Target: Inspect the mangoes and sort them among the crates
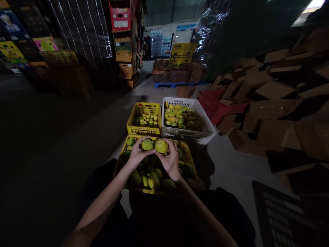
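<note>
My left hand (137,153) is closed round a green mango (147,144), its end facing me. In my right hand (170,159) sits a yellower mango (161,146), gripped between thumb and fingers. The two fruits are held side by side, nearly touching, with both thumbs meeting below them. Under my hands is a yellow crate (193,164) filled with green and yellowish mangoes (154,180). Beyond it stand a smaller-looking yellow crate (131,129) with small yellow-green fruits and a white crate (205,133) holding mostly yellow ones.
A red crate (221,108) and a large heap of cardboard boxes (277,113) lie to the right. At the lower right is a dark slatted crate (277,212). Stacked cartons (124,48) and a blue pallet (174,84) with boxes stand behind.
</note>
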A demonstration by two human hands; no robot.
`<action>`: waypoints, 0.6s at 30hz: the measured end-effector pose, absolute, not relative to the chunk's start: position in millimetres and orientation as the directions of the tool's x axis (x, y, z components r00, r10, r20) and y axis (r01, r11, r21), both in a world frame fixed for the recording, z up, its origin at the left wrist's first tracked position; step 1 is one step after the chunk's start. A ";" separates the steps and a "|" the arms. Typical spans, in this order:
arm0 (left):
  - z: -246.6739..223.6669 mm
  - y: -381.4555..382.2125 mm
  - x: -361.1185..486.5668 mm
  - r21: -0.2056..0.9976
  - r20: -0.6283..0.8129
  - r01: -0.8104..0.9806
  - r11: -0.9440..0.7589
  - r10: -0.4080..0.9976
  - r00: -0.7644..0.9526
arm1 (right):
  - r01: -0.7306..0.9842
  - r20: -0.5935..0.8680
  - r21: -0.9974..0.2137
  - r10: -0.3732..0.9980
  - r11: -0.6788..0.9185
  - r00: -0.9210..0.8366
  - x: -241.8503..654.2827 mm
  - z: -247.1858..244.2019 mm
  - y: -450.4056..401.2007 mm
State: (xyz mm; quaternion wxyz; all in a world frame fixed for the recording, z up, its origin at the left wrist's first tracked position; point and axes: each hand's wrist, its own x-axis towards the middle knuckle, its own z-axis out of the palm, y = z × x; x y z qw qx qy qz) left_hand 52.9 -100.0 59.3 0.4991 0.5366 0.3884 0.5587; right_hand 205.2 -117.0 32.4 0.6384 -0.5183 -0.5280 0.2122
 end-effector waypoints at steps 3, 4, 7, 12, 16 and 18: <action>57.4 -97.5 52.8 0.970 0.144 -0.203 -0.135 0.989 0.031 | 0.084 0.328 -0.944 0.870 0.320 0.368 205.9 35.4 -116.0; 57.8 -97.0 52.6 0.964 0.122 -0.240 -0.112 0.992 0.028 | -0.015 0.258 -0.960 0.904 0.280 0.342 206.6 38.2 -116.4; 63.4 -96.4 50.3 0.927 0.028 -0.375 -0.001 0.997 0.067 | -0.347 0.044 -0.933 0.987 0.096 0.155 209.8 50.0 -120.2; 78.3 -98.0 42.6 0.764 -0.131 -0.601 0.236 0.968 0.213 | -0.687 -0.114 -0.713 0.990 -0.141 -0.084 216.9 59.6 -124.3; 79.2 -99.2 39.8 0.564 -0.142 -0.740 0.367 0.926 0.350 | -0.825 -0.095 -0.538 0.985 -0.172 -0.144 218.1 55.7 -122.1; 75.8 -99.3 41.9 0.429 -0.201 -0.796 0.426 0.905 0.376 | -0.870 -0.082 -0.454 0.981 -0.193 -0.175 216.5 54.1 -122.3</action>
